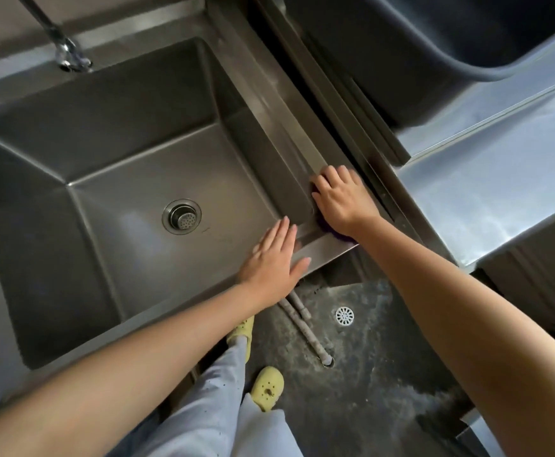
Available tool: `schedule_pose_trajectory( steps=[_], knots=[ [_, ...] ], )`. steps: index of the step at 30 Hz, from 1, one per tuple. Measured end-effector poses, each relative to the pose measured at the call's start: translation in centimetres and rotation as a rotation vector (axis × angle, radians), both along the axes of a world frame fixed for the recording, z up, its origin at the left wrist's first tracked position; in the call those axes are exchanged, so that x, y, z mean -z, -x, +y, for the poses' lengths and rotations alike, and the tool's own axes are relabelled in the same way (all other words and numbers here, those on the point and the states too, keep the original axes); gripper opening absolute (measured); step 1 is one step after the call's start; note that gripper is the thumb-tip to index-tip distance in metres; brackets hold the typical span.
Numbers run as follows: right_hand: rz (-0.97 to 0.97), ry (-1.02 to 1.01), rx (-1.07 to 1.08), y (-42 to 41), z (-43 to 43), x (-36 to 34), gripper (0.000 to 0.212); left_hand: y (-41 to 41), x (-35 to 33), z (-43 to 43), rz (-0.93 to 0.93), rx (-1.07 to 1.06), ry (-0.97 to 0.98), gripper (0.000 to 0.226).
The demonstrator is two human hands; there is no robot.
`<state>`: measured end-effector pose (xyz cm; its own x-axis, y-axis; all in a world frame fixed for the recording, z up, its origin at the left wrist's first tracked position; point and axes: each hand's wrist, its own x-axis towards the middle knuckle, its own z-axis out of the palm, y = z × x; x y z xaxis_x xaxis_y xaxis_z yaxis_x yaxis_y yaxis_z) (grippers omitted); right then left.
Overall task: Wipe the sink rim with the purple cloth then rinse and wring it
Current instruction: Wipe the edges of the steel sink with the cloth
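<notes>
Right hand, centre right of the frame, is pressed flat, fingers spread, on the purple cloth at the sink rim's near right corner; left hand is rested flat just beside; wiping is judged underway; rinsing and wringing remain undone.

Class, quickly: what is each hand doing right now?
Left hand: open, flat on the sink rim.
Right hand: open, pressing the purple cloth onto the rim.
</notes>
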<state>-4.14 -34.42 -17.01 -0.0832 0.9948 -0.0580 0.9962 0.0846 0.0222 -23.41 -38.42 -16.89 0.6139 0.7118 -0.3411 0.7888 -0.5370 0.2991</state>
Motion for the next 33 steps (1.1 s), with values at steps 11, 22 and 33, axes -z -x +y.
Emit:
schedule_pose_trajectory(
  steps=[11, 22, 33],
  knots=[
    [-0.001, -0.114, -0.037, 2.0, 4.5, 1.3, 0.04, -0.1, 0.4, -0.2, -0.001, 0.013, -0.108, 0.075],
    [0.449, -0.196, 0.063, 2.7, 9.7, 0.7, 0.035, 0.4, 1.1, -0.1, -0.131, -0.018, -0.03, 0.083],
    [0.593, -0.022, 0.205, -1.9, 4.5, -0.2, 0.043, -10.3, 1.7, 11.4, -0.286, -0.311, -0.237, 0.059]
  ],
)
